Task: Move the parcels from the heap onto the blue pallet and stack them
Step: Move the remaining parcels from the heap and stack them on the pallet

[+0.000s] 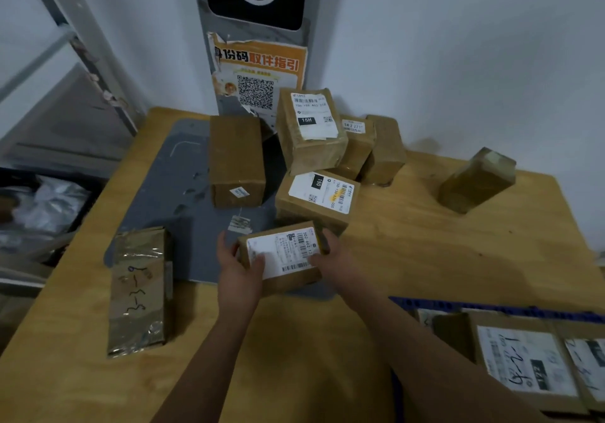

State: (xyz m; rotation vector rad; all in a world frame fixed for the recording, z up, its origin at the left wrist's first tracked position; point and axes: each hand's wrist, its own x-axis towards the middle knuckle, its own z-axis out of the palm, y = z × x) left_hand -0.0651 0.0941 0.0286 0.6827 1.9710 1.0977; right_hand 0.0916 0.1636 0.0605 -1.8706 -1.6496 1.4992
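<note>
A small brown parcel with a white label (285, 254) sits at the near edge of the heap, and both hands hold it. My left hand (238, 267) grips its left end, thumb on the label. My right hand (330, 254) grips its right end. Behind it the heap holds a labelled parcel marked 150 (319, 196), a tilted one marked 15H (311, 126) and a plain brown box (236, 160). The blue pallet (458, 306) shows at the lower right, carrying labelled parcels (523, 360).
The wooden table (425, 252) bears a grey mat (186, 200). A tape-wrapped parcel (139, 288) lies at the left, another taped parcel (476, 180) at the far right. A grey kiosk with an orange poster (258, 75) stands behind. Metal shelving (65, 62) is left.
</note>
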